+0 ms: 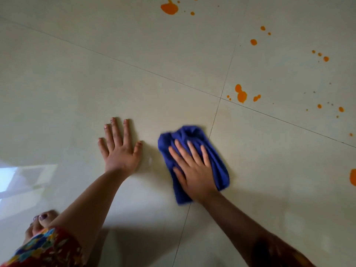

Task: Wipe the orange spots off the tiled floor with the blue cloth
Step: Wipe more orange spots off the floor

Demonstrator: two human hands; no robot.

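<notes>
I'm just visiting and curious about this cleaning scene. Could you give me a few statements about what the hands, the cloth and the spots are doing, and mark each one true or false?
1. The right hand presses flat on the blue cloth. True.
2. The left hand holds a second cloth. False: it rests bare and spread on the tiled floor.
3. The cloth is covering the two-lobed orange spot. False: that spot lies uncovered, farther from the person than the cloth.
4. Orange spots remain on the floor, such as the big orange splash at the top of the picture. True.
5. The cloth is crumpled, not spread flat. True.
</notes>
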